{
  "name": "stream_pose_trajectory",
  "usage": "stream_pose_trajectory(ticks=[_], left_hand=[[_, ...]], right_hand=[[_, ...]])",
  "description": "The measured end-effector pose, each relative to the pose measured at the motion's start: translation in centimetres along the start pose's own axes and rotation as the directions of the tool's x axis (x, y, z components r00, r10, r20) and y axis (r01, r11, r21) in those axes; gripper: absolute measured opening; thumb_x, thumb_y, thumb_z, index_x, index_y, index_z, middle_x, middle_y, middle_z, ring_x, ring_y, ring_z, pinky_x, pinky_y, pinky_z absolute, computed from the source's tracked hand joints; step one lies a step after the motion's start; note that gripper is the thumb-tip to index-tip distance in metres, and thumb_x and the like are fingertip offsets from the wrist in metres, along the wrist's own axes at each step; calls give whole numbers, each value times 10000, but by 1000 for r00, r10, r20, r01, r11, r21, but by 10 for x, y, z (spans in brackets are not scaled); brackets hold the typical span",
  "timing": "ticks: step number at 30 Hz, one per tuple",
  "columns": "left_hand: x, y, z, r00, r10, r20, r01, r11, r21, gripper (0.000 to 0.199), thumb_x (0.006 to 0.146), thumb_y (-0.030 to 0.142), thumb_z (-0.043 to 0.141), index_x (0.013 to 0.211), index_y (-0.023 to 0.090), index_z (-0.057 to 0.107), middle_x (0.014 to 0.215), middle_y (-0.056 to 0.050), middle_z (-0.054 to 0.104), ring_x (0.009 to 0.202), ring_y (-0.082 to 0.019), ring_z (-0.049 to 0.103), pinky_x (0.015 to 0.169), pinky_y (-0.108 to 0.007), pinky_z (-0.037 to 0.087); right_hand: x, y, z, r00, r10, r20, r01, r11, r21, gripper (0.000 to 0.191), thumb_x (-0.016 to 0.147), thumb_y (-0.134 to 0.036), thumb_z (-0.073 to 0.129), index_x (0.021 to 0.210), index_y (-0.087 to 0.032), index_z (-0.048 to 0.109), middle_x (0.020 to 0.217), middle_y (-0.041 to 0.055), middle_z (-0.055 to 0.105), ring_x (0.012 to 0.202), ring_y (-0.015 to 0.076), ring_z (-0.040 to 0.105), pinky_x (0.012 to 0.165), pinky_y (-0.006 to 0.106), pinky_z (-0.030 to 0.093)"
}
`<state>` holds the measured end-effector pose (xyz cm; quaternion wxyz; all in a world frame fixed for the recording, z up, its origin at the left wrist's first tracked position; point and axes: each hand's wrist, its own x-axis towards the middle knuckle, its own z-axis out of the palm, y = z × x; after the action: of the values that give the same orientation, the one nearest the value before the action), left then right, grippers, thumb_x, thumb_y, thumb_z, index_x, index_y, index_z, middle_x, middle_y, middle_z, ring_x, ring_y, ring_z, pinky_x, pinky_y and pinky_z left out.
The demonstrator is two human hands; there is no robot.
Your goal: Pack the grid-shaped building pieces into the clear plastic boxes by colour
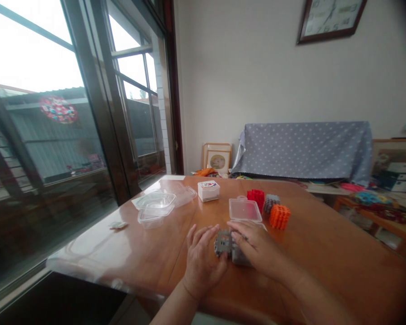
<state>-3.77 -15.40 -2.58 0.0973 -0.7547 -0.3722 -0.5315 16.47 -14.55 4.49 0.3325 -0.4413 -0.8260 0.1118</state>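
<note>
A grey interlocking block [223, 243] with notched edges is at the near middle of the table. My left hand [203, 258] is at its left side, thumb at its lower front edge and fingers curved around its far side. Against the block's right side is a translucent plastic box [240, 256], partly hidden. Across the top of that box reaches my right hand [253, 241], fingers close together at the block's upper right; what they grip is hidden. Just beyond lies a clear plastic lid [245, 209].
Toward the right stand a red block [256, 199], a grey block [271, 204] and an orange block [279, 217]. Clear plastic containers [155, 204] and a white box [209, 191] are farther back. A small packet [118, 225] lies left on the wooden table [149, 257].
</note>
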Motion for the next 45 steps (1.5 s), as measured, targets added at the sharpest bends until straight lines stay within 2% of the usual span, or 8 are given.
stream_pose_trajectory(ticks=[5,7,10,15,20,29,40,45], left_hand=[[-1,1,1,997,63,34,-62,998,-29,768,811,180,669,1496,232,323,1346,-111,623,1279,-268,552,1159,-546,354],[-1,1,2,998,52,34,-51,998,-22,788,815,212,685,1507,209,310,1395,-142,577,1320,-293,512,1148,-555,371],[-2,-2,4,1000,-2,9,2,1000,-6,779,822,225,692,1504,185,318,1426,-173,528,1339,-311,482,1120,-550,409],[-5,-10,10,996,-85,0,85,996,3,678,853,202,658,1467,192,369,1365,-160,553,1275,-294,521,1078,-526,454],[-3,-15,13,993,-110,-32,110,994,10,590,870,201,640,1413,187,409,1317,-152,579,1238,-290,543,1058,-526,463],[-3,-23,16,986,-164,15,164,986,4,468,894,198,604,1337,200,453,1242,-129,611,1186,-277,573,1029,-510,473],[-4,-28,21,981,-192,33,191,981,30,399,905,205,583,1290,207,477,1203,-118,623,1159,-282,582,996,-499,477],[-3,-25,19,982,-164,90,164,986,4,378,917,209,572,1285,214,481,1183,-115,624,1128,-279,585,973,-497,482]], right_hand=[[2,-4,-3,997,73,13,-75,982,174,265,896,-251,562,1107,-214,717,1072,62,735,974,232,668,879,357,507],[-1,0,-9,995,95,23,-98,961,257,204,895,-259,560,1006,-220,727,977,38,739,896,212,671,816,328,510],[-8,18,-22,982,180,-48,-159,944,290,201,897,-294,557,995,-224,718,926,23,729,848,200,663,767,310,500],[-24,52,-42,955,267,-130,-229,941,251,203,886,-327,558,995,-224,695,881,17,717,808,198,650,728,301,491],[-38,66,-44,949,275,-152,-248,953,173,187,872,-306,548,959,-231,695,903,16,723,831,204,654,755,311,488],[-46,62,-41,964,244,-104,-254,962,-104,202,836,-273,554,931,-286,731,937,18,715,930,231,632,827,347,468],[-49,54,-47,974,175,-141,-199,965,-171,217,860,-231,538,949,-278,731,939,29,706,962,237,604,823,348,462],[-45,47,-49,977,115,-179,-156,960,-235,209,883,-232,531,953,-277,722,921,24,717,936,242,597,795,350,460]])
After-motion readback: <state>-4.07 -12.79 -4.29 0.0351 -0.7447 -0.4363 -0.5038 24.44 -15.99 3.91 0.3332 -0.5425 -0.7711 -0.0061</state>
